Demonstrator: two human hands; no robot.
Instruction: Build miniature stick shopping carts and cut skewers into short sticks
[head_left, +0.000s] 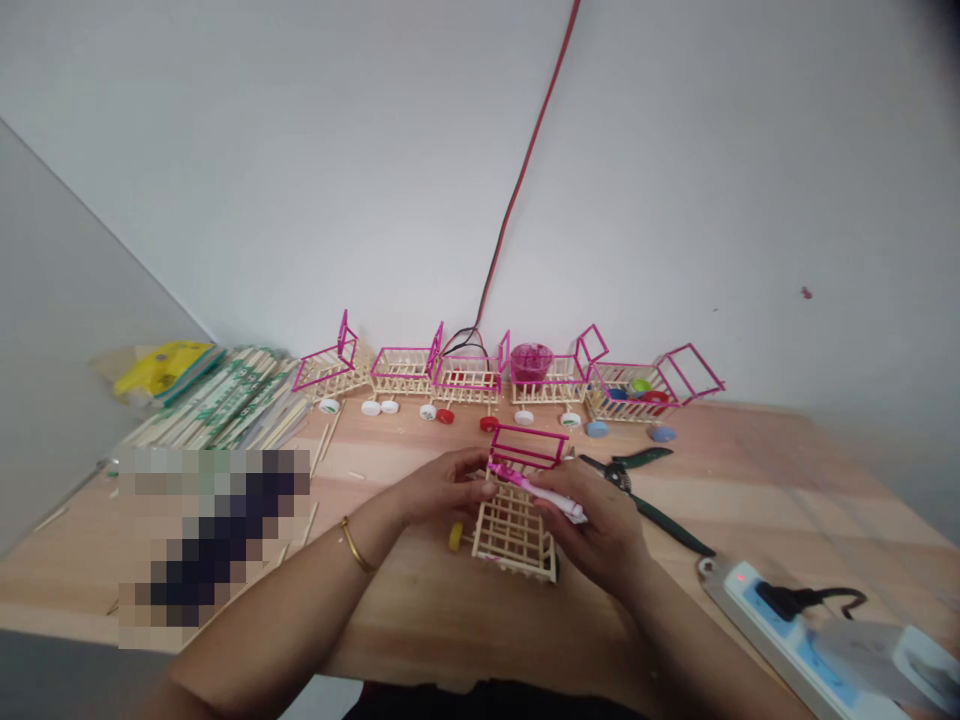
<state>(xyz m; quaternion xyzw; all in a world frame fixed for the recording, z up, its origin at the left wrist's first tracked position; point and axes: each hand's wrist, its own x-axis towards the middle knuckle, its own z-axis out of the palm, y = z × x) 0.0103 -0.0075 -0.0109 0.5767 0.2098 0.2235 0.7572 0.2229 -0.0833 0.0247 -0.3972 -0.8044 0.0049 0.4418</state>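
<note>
A small cart [515,525] built of thin wooden sticks lies on the table in front of me, its handle frame [529,445] coloured pink and pointing away. My left hand [448,487] grips the cart's left side near the handle, fingers and thumb closed on it. In my right hand [592,515] is a slim brush [555,497] with a white handle and a pink end, which meets the cart near my left fingertips. A yellow wheel [456,537] sticks out at the cart's left. The cart's right side is partly hidden behind my right hand.
Several similar carts [405,372] stand along the wall; one holds a pink-stained cup [532,364]. Green-handled pliers [660,515] lie right, near a power strip [795,640]. Stick packs [217,400] and a yellow packet [161,368] are left, behind a blurred-out patch.
</note>
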